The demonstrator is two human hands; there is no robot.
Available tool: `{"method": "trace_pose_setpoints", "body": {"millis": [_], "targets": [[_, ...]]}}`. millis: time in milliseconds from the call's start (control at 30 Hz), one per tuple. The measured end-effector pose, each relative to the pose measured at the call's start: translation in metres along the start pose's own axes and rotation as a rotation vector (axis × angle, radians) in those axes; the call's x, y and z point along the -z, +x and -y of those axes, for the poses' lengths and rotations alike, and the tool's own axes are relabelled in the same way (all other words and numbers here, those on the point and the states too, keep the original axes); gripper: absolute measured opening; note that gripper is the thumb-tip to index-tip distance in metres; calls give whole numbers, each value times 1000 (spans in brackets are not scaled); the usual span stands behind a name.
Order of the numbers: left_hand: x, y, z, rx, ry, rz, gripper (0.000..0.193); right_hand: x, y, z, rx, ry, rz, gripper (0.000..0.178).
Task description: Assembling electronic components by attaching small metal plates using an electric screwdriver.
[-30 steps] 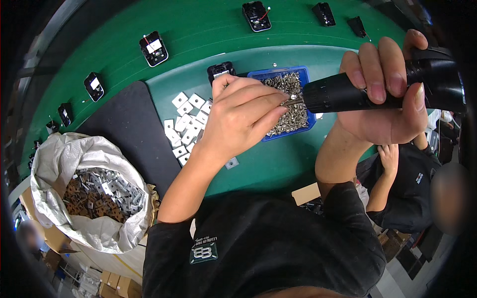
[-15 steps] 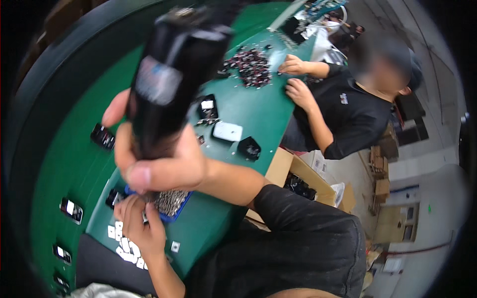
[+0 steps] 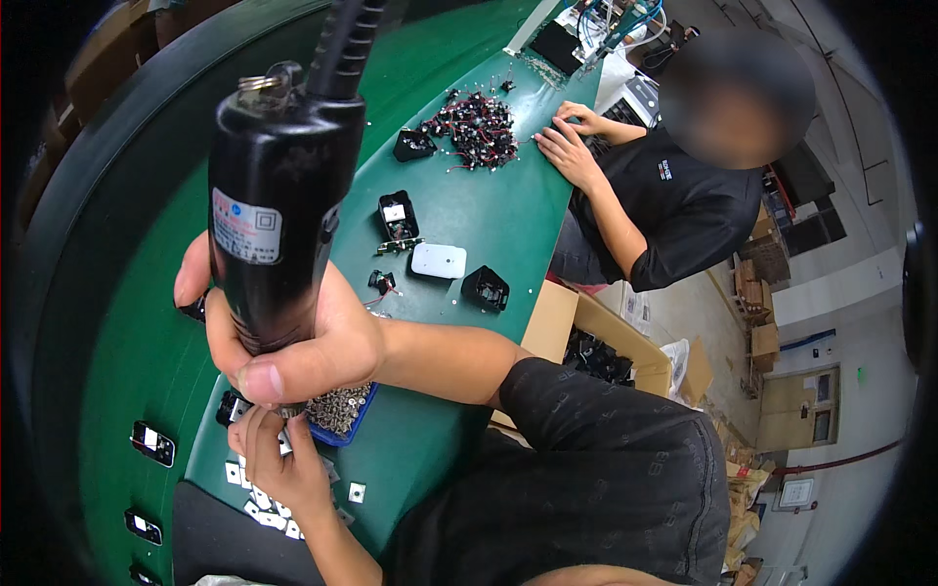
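In my right hand (image 3: 322, 342) is a black electric screwdriver (image 3: 278, 186), with a hanging ring and a ribbed cord sleeve on its top end. My fingers wrap round its lower body and the tip points down at my left hand. My left hand (image 3: 288, 469) is curled over a small workpiece, a black housing (image 3: 232, 407) with a pale plate (image 3: 284, 441); my fingers and the screwdriver hide most of it. Right beside them is a blue tray (image 3: 363, 415) of small metal screws (image 3: 338, 408). White square plates (image 3: 264, 508) lie loose near my left wrist.
Black housings (image 3: 153, 444) lie on the green belt at the left. On the table are a white cover (image 3: 439, 261), open black cases (image 3: 486, 289) and a pile of wired parts (image 3: 479, 129). A co-worker (image 3: 674, 205) works across at the right, near a cardboard box (image 3: 625, 352).
The screwdriver has shifted left and stands more upright in the picture. Housings on the belt appear lower. The co-worker's hands have come closer together. My left hand stays at the workpiece.
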State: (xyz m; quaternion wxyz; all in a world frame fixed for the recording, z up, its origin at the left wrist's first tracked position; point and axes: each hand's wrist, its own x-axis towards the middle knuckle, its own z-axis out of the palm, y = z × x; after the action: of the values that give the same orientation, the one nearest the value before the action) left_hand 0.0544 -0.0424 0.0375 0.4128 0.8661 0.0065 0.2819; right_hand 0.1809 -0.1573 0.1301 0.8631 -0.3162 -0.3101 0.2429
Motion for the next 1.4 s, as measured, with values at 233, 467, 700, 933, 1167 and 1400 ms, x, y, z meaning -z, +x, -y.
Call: {"method": "trace_pose_setpoints", "body": {"millis": [233,467,700,933,1167,1400], "targets": [[0,2,1,-87,112,44,8,-2,5,14,-96,-99,45,51],[4,-6,6,-36,150,12,10,-14,3,5,-172,45,61,52],[28,15,12,-67,27,92,62,1,-2,-11,75,-363,58,59],[71,-13,48,137,202,147,101,0,-1,-34,158,-106,138,52],[50,-18,59,199,88,178,93,-12,1,-75,253,-277,-4,48],[44,-13,64,223,101,131,81,-9,3,-87,237,-317,-18,46]]}}
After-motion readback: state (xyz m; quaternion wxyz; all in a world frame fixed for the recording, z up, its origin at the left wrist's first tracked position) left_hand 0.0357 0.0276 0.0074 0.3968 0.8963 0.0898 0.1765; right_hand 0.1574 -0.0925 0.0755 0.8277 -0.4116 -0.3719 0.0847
